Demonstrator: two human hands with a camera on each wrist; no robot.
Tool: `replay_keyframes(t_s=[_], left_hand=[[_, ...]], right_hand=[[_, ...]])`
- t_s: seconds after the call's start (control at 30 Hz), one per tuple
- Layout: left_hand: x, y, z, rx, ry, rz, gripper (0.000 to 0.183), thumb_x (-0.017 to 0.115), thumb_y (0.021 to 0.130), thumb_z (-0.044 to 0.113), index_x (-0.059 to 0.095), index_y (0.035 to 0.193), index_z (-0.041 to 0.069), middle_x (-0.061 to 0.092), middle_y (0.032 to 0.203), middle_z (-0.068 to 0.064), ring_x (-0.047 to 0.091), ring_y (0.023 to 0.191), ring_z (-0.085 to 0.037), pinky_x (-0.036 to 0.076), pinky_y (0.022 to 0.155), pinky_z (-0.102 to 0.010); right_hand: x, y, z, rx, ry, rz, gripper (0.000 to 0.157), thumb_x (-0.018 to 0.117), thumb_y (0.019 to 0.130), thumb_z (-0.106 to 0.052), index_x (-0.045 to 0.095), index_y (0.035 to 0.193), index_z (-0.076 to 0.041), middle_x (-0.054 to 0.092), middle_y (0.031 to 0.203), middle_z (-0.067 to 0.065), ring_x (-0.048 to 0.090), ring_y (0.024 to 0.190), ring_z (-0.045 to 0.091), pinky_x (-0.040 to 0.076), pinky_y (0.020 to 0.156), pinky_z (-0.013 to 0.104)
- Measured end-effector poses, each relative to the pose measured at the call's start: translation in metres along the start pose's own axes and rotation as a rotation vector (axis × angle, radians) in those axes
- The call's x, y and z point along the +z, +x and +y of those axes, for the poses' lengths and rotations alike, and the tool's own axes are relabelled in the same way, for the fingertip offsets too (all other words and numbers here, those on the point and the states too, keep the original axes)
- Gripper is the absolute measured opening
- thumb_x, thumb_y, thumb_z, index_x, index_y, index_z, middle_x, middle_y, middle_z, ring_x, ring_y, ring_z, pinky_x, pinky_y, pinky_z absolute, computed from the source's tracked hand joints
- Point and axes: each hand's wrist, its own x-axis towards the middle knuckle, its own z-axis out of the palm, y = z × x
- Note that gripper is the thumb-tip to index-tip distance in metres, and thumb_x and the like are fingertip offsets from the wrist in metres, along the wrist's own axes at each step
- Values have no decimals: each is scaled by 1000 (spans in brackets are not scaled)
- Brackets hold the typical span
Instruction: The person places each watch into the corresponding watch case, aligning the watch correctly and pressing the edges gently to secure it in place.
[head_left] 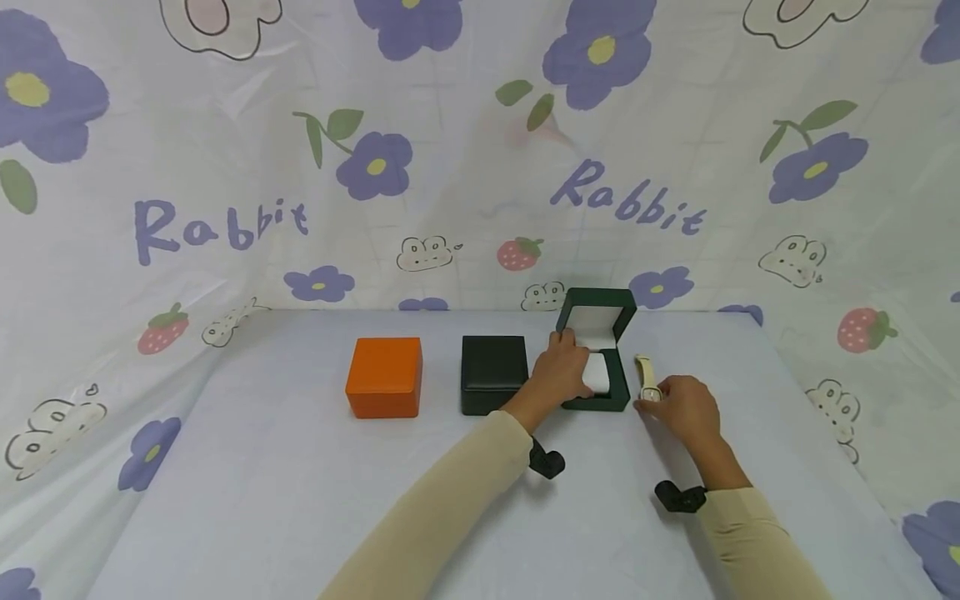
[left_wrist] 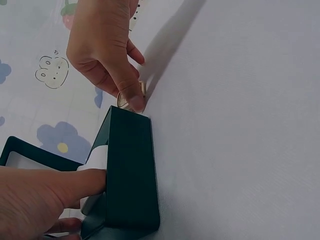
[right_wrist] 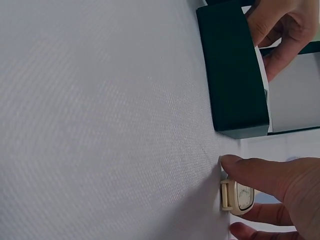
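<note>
A green watch box (head_left: 618, 382) stands with its white-lined lid raised. My left hand (head_left: 557, 373) reaches into it, thumb and fingers about the white cushion (head_left: 597, 372); the thumb (left_wrist: 87, 184) sits against the cushion just behind the box's front wall in the left wrist view. Right of the box, my right hand (head_left: 684, 407) pinches a cream-strapped watch (head_left: 645, 369) by its case, low at the table surface. The right wrist view shows the watch's dial (right_wrist: 245, 196) below the thumb, partly covered by the hand. The cushion's far side is hidden by my left fingers.
A closed black box (head_left: 494, 375) stands left of the green one, close beside my left wrist. Farther left is a closed orange box (head_left: 384, 377). The white-covered table (head_left: 300, 500) meets a patterned curtain (head_left: 465, 192) at the back.
</note>
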Motion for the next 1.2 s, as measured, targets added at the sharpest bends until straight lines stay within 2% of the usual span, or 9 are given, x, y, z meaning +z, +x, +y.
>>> replay_keyframes(t_s=[0.1, 0.27, 0.5, 0.7, 0.9, 1.03, 1.13, 1.2], left_hand=[[0, 1, 1, -14, -3, -2, 46, 91, 75, 41, 75, 109, 13, 49, 128, -9, 43, 119, -23, 56, 72, -28], [0, 1, -1, -17, -28, 30, 51, 91, 75, 36, 74, 115, 10, 51, 126, -10, 43, 119, -25, 56, 68, -29], [0, 1, -4, -15, -8, 63, 56, 90, 76, 39, 69, 121, 13, 56, 119, -6, 48, 111, -22, 54, 66, -28], [-6, -1, -5, 4, -22, 76, 58, 90, 75, 41, 70, 124, 16, 65, 111, -1, 59, 99, -16, 54, 63, -30], [-10, -9, -9, 67, -92, 116, 56, 91, 75, 38, 71, 124, 16, 67, 112, 1, 63, 96, -11, 55, 69, -27], [-15, -15, -8, 131, -101, 161, 64, 91, 76, 37, 69, 131, 13, 66, 121, -2, 64, 101, -13, 57, 76, -27], [-21, -21, -7, 166, -154, 149, 71, 90, 77, 36, 64, 138, 9, 63, 128, -5, 63, 108, -15, 56, 84, -27], [-27, -25, -6, 183, -201, 128, 75, 89, 79, 35, 60, 142, 8, 61, 133, -7, 61, 114, -16, 55, 89, -27]], right_hand=[[1, -1, -1, 11, 7, -6, 47, 83, 83, -25, 69, 107, 13, 67, 88, 18, 55, 74, 27, 46, 57, 34], [1, -3, -4, 22, 25, -3, 46, 81, 85, -25, 69, 108, 13, 68, 90, 19, 56, 75, 27, 46, 57, 33], [-5, -8, -1, -57, 122, 92, 47, 78, 88, -24, 68, 111, 16, 70, 92, 23, 58, 72, 26, 45, 52, 30], [-7, -11, 5, -83, 209, 135, 49, 76, 91, -27, 67, 114, 16, 70, 103, 29, 63, 84, 34, 49, 58, 29], [-13, -20, -1, -129, 302, 267, 49, 78, 91, -28, 68, 115, 13, 73, 101, 27, 68, 94, 40, 49, 63, 26], [-20, -28, -7, -128, 378, 327, 51, 78, 91, -29, 67, 123, 10, 74, 104, 25, 69, 97, 39, 46, 64, 11], [-26, -34, -11, -106, 423, 349, 52, 77, 92, -30, 66, 126, 7, 73, 109, 24, 70, 97, 37, 45, 65, 4], [-29, -37, -15, -100, 450, 362, 51, 77, 92, -31, 67, 128, 4, 73, 110, 22, 70, 96, 33, 46, 66, 3]])
